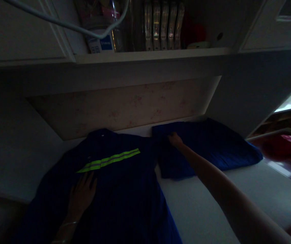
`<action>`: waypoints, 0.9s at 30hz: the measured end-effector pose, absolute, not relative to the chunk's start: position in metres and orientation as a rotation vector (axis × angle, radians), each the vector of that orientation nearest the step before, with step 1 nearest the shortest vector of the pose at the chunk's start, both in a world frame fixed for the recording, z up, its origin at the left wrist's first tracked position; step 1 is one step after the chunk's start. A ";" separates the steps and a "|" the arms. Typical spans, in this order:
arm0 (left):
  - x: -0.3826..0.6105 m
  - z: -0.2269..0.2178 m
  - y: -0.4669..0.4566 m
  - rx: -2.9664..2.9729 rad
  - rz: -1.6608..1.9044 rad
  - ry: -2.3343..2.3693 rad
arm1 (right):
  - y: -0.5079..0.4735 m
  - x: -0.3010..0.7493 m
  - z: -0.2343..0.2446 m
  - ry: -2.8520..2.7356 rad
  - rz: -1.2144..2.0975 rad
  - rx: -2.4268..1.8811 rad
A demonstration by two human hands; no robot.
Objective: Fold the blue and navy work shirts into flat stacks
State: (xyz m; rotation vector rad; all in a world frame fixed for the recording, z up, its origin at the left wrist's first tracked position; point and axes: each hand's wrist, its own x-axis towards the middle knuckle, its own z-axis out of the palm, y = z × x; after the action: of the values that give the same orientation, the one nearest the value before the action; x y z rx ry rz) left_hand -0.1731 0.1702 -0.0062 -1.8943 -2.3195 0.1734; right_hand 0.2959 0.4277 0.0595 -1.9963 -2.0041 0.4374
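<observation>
My shirt [125,193] runs off the bottom edge, its hem and left sleeve lost in the dark. My left hand [81,195] shows, but the forearm is cut off just below the bracelet [69,223]. My right hand [175,139] is dim, and I cannot tell whether its fingers pinch the folded cloth [211,145] or only rest on it. On the shelf [150,55], the label on the box [101,44] is too small to read.

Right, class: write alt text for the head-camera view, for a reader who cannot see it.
In dim light, the left hand lies flat on a dark blue jacket with a yellow reflective stripe, spread on a white surface. The right hand touches a folded blue garment beside it.
</observation>
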 end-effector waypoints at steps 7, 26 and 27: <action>-0.186 -0.011 0.180 -1.899 0.475 -2.191 | 0.475 0.267 0.058 -2.265 0.214 -1.833; -0.212 -0.011 0.193 -1.867 0.528 -2.070 | 0.482 0.258 0.087 -2.748 -0.239 -1.489; -0.213 -0.012 0.193 -1.868 0.511 -2.077 | 0.473 0.267 0.092 -2.771 -0.259 -1.451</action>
State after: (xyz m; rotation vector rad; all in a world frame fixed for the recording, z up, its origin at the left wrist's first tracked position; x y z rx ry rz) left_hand -0.2128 0.1934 -0.0118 -1.8683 -2.0769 0.5111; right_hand 0.2672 0.4731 0.0923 -1.4511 -2.7708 -0.2590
